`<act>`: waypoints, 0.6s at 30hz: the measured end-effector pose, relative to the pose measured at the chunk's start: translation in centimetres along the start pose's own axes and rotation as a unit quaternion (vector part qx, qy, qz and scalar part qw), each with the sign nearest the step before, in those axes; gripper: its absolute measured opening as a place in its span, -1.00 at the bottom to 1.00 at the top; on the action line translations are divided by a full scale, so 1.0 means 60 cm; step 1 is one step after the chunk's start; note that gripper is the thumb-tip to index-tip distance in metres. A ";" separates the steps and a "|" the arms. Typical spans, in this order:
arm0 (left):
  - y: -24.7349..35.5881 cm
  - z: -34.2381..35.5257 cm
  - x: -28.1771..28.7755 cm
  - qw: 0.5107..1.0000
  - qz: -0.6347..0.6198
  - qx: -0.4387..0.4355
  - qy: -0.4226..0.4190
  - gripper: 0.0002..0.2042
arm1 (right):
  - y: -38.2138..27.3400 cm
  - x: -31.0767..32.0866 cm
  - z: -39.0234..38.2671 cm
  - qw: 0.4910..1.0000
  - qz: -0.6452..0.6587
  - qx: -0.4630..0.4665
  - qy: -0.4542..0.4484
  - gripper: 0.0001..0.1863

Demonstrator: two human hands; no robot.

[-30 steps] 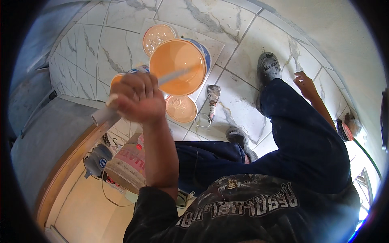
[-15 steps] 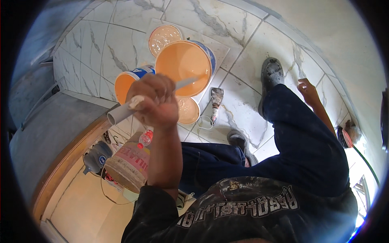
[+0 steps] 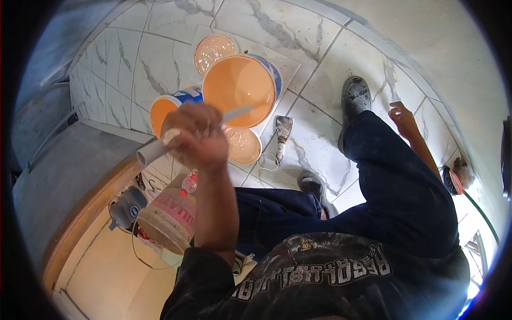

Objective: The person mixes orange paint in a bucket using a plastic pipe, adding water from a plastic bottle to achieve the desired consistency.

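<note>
My left hand (image 3: 197, 133) is closed around a grey-white pipe (image 3: 150, 152), held slantwise, its far end over the big bucket (image 3: 240, 88) of peach-orange paint. That far end looks blurred and tinged with paint. My right hand (image 3: 402, 118) hangs beyond my right knee, fingers loosely curled, with nothing seen in it. A smaller paint bucket (image 3: 161, 113) stands left of the big one, partly behind my left hand. Two paint-smeared lids (image 3: 215, 52) lie on either side of the big bucket. Right of the nearer lid is a stained putty knife (image 3: 282, 136) on the tiles.
A used bucket (image 3: 168, 218) stands at lower left, with a red-capped bottle (image 3: 189, 183) by it. A wooden edge (image 3: 90, 213) runs along the left. At the far right a brush or broom (image 3: 456, 181) leans near the wall. My boots (image 3: 356, 96) rest on marble-patterned tiles.
My left hand and the pipe have shifted slightly left, with the pipe's far end still over the big bucket. My right hand has hardly moved.
</note>
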State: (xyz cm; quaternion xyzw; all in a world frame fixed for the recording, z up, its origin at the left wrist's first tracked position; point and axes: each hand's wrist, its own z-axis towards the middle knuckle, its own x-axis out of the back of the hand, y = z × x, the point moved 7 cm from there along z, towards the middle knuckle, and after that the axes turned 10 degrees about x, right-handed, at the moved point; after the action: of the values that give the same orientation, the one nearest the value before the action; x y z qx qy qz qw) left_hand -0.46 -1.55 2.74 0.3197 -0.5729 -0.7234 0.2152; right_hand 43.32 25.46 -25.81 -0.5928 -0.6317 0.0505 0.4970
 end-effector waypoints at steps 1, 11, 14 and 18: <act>-0.003 0.018 -0.010 1.000 -0.016 -0.024 0.013 -0.55 | 0.004 -0.003 -0.001 1.000 0.004 -0.008 -0.001 -0.56; 0.020 0.014 0.036 0.988 0.148 0.030 0.021 -0.53 | 0.008 -0.002 -0.003 1.000 0.016 -0.007 0.003 -0.57; 0.000 0.013 -0.014 0.992 0.119 0.033 0.027 -0.50 | 0.022 0.009 -0.008 1.000 0.004 -0.002 0.005 -0.57; 0.001 0.091 0.008 0.996 0.043 -0.059 0.060 -0.54 | 0.030 -0.003 -0.005 1.000 -0.006 -0.010 0.003 -0.57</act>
State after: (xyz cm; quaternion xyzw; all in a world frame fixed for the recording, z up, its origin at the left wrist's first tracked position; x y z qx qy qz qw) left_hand -4.70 1.89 3.48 0.3243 -0.5281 -0.7260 0.2981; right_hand 44.71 25.68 -26.94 -0.5940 -0.6343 0.0396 0.4933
